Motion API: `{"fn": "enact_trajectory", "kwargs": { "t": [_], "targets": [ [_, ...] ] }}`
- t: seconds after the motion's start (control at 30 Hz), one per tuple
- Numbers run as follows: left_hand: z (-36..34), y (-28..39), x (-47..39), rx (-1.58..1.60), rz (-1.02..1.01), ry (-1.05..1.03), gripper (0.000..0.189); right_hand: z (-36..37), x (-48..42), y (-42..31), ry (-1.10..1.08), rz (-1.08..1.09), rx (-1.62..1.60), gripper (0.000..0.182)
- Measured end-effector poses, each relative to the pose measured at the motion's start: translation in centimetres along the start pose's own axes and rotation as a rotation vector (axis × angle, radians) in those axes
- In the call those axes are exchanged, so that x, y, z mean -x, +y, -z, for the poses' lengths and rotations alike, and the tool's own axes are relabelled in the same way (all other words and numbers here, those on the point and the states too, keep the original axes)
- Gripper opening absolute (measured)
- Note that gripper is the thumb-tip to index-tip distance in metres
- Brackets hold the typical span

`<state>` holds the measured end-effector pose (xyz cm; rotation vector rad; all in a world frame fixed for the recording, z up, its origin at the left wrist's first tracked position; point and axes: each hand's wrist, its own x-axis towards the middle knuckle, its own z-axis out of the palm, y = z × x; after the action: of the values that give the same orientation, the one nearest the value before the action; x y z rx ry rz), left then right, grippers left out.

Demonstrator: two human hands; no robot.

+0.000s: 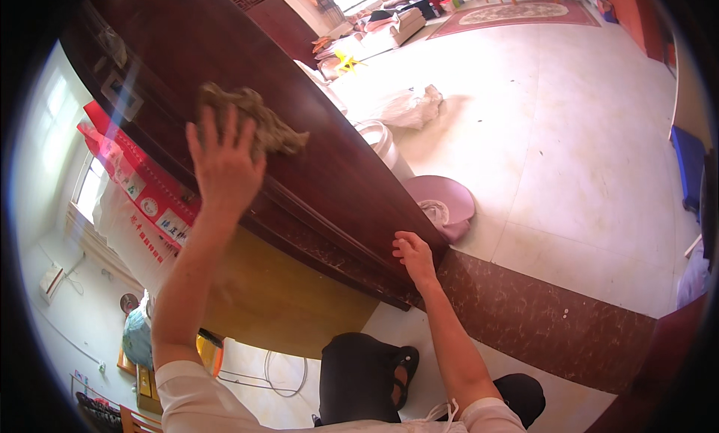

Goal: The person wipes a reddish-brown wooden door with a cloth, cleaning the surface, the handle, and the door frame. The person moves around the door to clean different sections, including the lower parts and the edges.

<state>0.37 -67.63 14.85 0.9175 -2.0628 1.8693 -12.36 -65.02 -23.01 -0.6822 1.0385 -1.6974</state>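
Observation:
Spread over a brown cloth (269,121), my left hand (227,163) presses it against the dark red wooden door frame (314,169). The cloth is crumpled and sticks out past the fingers on the right. My right hand (414,256) is near the lower part of the same frame, its fingers loosely curled and nothing seen in them; whether it touches the wood I cannot tell. Beside that hand, on the floor beyond the frame, lies a pink brimmed hat (449,200). A yellowish-brown panel (281,287) is below the frame.
A white bucket (385,143) and a crumpled plastic bag (413,107) stand beyond the frame. Red and white printed bags (143,208) hang at the left. A brown marbled threshold strip (550,315) crosses the pale floor. A looped cable (286,374) lies near my legs.

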Motion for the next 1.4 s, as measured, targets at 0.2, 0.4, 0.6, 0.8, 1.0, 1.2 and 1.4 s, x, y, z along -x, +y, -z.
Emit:
{"fn": "enact_trajectory", "kwargs": {
  "t": [0.2, 0.4, 0.6, 0.8, 1.0, 1.2, 1.4],
  "targets": [
    [-3.8, -2.2, -7.7, -0.209, 0.180, 0.088, 0.051, -1.0, 0.2, 0.2, -0.011, 0.027, -0.007, 0.030],
    [-8.0, 9.9, -5.3, 0.172, -0.427, -0.177, 0.056, -2.1, 0.4, 0.1, -0.119, -0.010, 0.038, 0.028],
    [-8.1, 6.3, -4.3, 0.179, -0.323, -0.081, 0.056, -2.4, 1.3, -1.2, -0.147, 0.005, -0.034, 0.026],
    [-2.8, -9.5, -9.6, -0.368, 0.089, 0.301, 0.046, -3.1, 1.9, -1.1, -0.182, -0.057, -0.005, 0.026],
    [0.7, -6.3, -4.3, -0.223, -0.018, 0.014, 0.037, -2.9, 1.6, -0.8, -0.204, -0.035, -0.017, 0.025],
    [-1.2, 5.6, 8.7, 0.105, -0.440, -0.106, 0.043, -2.7, 2.1, -1.9, -0.199, -0.025, -0.054, 0.025],
    [-3.4, 8.9, 8.6, 0.436, -0.543, -0.125, 0.036, -1.4, 2.0, -2.8, -0.155, 0.000, -0.016, 0.025]
  ]
}}
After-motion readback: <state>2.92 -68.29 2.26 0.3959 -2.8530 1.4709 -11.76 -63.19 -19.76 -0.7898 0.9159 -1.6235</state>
